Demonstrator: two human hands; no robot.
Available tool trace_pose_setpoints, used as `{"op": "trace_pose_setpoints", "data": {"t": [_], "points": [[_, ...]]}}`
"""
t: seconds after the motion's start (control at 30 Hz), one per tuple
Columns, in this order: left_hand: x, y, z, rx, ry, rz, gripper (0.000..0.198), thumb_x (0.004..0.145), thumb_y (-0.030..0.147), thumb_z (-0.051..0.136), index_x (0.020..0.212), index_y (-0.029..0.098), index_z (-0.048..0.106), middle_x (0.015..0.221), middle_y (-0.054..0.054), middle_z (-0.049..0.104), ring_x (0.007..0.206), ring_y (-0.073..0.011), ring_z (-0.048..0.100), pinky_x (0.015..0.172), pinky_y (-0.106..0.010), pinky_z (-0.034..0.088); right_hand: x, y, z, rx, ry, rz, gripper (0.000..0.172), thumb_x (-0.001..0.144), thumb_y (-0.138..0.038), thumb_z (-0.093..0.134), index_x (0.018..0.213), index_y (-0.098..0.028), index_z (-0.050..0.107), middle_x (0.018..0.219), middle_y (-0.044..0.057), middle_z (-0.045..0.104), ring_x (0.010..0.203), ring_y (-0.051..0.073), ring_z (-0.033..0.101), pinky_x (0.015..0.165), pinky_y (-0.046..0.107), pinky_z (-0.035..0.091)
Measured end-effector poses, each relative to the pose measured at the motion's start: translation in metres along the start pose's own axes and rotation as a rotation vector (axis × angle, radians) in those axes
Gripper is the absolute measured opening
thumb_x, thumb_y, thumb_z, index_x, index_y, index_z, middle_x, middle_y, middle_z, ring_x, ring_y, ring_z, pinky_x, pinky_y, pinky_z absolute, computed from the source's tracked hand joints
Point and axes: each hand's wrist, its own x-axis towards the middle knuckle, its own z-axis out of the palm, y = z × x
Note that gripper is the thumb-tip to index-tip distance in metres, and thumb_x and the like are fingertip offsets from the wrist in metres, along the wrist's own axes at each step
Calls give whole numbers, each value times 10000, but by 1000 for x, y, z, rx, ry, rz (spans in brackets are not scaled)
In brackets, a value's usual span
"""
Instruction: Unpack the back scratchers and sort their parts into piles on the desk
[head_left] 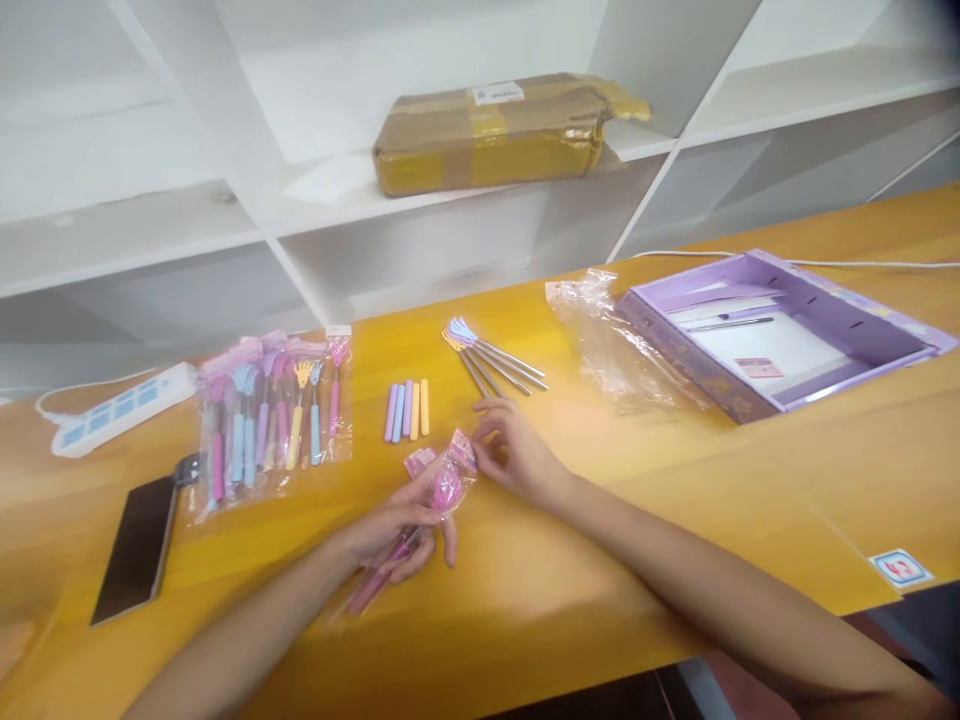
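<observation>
My left hand (409, 530) is wrapped round a pink back scratcher (448, 490) in a clear bag, its pink handle pointing down and left. At the top of that bag, my right hand (514, 452) is closed in a pinch at the edge of the pink header card (463, 452). Another pink card (420, 460) shows just behind my left fingers. Beyond my hands lie several purple, blue and yellow handles (407, 410) in a row. Several metal back scratcher rods (499, 360) with blue and yellow claw heads are fanned out behind my right hand.
Bagged back scratchers (277, 415) lie at the left, beside a black phone (136, 548) and a white power strip (124, 408). Clear plastic bags (611, 345) rest near a purple open box (675, 375) at the right. A taped carton (491, 140) sits on the shelf.
</observation>
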Motion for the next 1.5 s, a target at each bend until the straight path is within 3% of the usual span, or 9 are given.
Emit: {"op": "trace_pose_setpoints", "data": {"t": [0.13, 0.33, 0.43, 0.5, 0.67, 0.83, 1.17, 1.37, 1.5], "points": [[-1, 1, 0, -9, -6, 9, 900, 1075, 274, 554, 1774, 362, -7, 970, -107, 800, 354, -92, 597, 322, -98, 331, 1, -4, 1, -2, -46, -13, 199, 1059, -229, 628, 1205, -257, 496, 1484, 192, 512, 887, 182, 725, 537, 314, 627], [-2, 2, 3, -27, 26, -15, 921, 1048, 274, 577, 1776, 349, 17, 939, -97, 799, 339, -93, 584, 308, -99, 343, 3, 1, -2, -30, 6, -13, 206, 1017, -218, 668, 1152, -252, 516, 1397, 199, 562, 1311, 330, 661, 557, 314, 636], [-3, 1, 1, -30, 33, -28, 950, 1031, 269, 596, 1777, 330, 10, 928, -97, 805, 330, -99, 576, 300, -106, 348, 4, 5, -2, 6, -12, 23, 198, 1036, -290, 681, 1146, -248, 521, 1392, 185, 591, 1054, 258, 753, 501, 301, 592], [-2, 1, 0, -41, 28, -32, 961, 1023, 267, 602, 1776, 325, 7, 925, -96, 808, 322, -104, 569, 295, -117, 363, 4, 7, -1, 33, -44, -13, 168, 1060, -285, 644, 1172, -254, 523, 1307, 143, 656, 884, 203, 757, 586, 341, 632], [-1, 1, -1, -62, 16, -21, 936, 1036, 246, 564, 1776, 304, -5, 915, -101, 810, 307, -114, 558, 274, -127, 357, 7, 11, -1, -55, 9, -172, 220, 1022, -180, 652, 1195, -284, 566, 1196, 104, 739, 1133, 280, 745, 976, 523, 651], [-1, 2, 1, -72, 13, -22, 911, 1045, 238, 551, 1777, 301, 13, 922, -110, 813, 319, -120, 577, 280, -128, 371, 7, 11, -8, -259, 4, -229, 143, 1028, -159, 603, 1039, -267, 697, 1329, 108, 704, 1205, 287, 689, 993, 503, 622], [-1, 0, -1, -87, -10, -1, 892, 1057, 218, 532, 1777, 291, 11, 927, -115, 814, 321, -119, 577, 286, -134, 383, 10, -5, -19, -318, 45, -273, 149, 1031, -254, 659, 1171, -207, 679, 1291, 174, 638, 1186, 301, 645, 981, 503, 593], [-1, 0, -1, -83, -10, -8, 895, 1052, 218, 551, 1777, 284, 30, 917, -108, 813, 325, -111, 578, 299, -127, 386, 15, -2, -21, 96, -91, -36, 137, 1104, -306, 584, 1129, -216, 684, 1230, 125, 636, 1169, 233, 646, 1049, 444, 553], [0, 1, 0, -83, -21, -11, 896, 1043, 210, 562, 1776, 274, 52, 913, -107, 815, 329, -117, 585, 300, -137, 397, 20, 1, -25, 465, -223, 154, 296, 1084, -456, 645, 959, -189, 671, 1158, 98, 622, 1086, 207, 645, 972, 382, 567]]}}
